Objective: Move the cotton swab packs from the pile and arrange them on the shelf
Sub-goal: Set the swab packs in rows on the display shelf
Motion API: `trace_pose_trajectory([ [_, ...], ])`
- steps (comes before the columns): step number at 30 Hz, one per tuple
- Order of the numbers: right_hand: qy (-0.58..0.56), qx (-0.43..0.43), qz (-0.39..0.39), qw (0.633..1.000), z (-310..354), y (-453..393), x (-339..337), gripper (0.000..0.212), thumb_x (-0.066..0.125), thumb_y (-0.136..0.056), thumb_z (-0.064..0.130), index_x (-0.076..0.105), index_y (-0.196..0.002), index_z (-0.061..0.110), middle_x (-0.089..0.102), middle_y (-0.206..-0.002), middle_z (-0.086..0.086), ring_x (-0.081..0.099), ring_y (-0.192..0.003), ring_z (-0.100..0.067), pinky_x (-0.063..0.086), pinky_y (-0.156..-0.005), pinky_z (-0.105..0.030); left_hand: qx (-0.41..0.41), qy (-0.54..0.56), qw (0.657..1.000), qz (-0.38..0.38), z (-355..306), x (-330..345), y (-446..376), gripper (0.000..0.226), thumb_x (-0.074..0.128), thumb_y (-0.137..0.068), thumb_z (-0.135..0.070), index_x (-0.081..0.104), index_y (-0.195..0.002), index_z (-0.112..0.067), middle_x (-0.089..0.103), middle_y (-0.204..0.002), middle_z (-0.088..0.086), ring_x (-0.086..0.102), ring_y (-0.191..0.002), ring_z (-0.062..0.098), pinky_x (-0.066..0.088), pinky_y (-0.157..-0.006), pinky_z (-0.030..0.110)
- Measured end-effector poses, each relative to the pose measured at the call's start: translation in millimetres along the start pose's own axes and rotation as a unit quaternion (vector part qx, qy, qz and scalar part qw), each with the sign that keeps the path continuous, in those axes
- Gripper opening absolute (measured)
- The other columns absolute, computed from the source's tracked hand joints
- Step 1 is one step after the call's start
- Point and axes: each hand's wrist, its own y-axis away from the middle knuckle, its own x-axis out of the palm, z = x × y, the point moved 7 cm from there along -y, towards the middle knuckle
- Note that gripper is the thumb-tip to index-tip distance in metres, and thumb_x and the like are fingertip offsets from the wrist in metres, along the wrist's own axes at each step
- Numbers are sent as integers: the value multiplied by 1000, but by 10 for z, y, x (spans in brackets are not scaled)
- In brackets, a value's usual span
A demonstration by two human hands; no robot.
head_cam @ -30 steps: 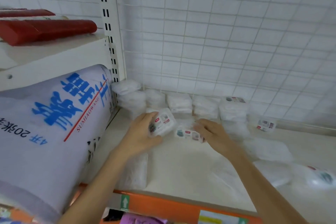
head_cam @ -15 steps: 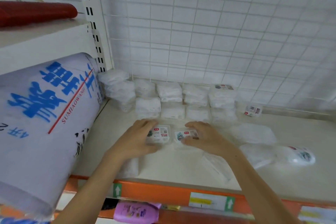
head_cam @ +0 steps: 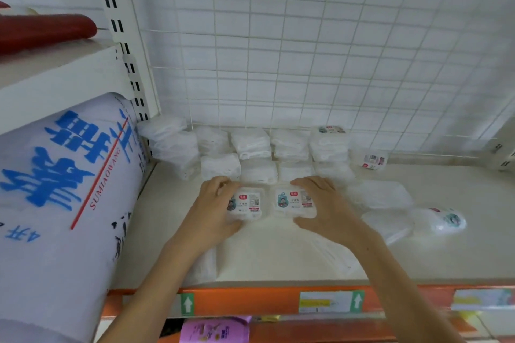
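head view: two labelled cotton swab packs lie side by side on the shelf [head_cam: 459, 253]. left hand [head_cam: 214, 210] grips the left pack [head_cam: 246, 203], right hand [head_cam: 326, 205] grips the right pack [head_cam: 294, 202]; stacked packs [head_cam: 252, 145] behind, loose pile [head_cam: 390, 203] right

A big white sack [head_cam: 64, 203] with blue writing is lying at the left. A red roll [head_cam: 44, 32] is sitting above it. A purple packet [head_cam: 214, 330] is peeking out below.

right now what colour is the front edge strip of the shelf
Orange, with white price tags on it; the shelf's front strip shows in the head view.
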Motion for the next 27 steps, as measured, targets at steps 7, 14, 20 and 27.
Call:
trace_pose_trajectory([
  [7,9,24,-126,992,-228,610,-606,65,72,-74,24,43,-132,18,37,-128,0,27,-116,-15,36,-96,-28,96,13,995,-28,-724,-25,-202,67,75,-73,-23,43,-132,-15,37,-125,1,26,-116,8,26,-89,12],
  [14,32,149,-184,971,-973,1899,-1216,68,78,-66,22,50,-126,12,45,-121,-6,31,-102,-11,34,-89,-28,197,91,976,33,-2018,686,-276,69,76,-71,-26,43,-130,-14,34,-122,-4,23,-113,2,15,-90,-3],
  [20,37,255,-207,944,-1592,3318,-1614,67,78,-67,23,48,-127,16,43,-120,-2,31,-106,-9,36,-88,-26,273,123,949,98,-3285,1593,-70,67,58,-62,-45,48,-121,-15,48,-114,7,34,-103,14,24,-87,13],
  [27,55,361,-194,910,-2121,4692,-1856,71,76,-71,25,42,-133,22,36,-127,3,25,-116,-11,31,-100,-25,324,183,915,155,-4535,2429,293,74,63,-63,-47,47,-127,-13,40,-116,0,28,-106,4,17,-90,3],
])
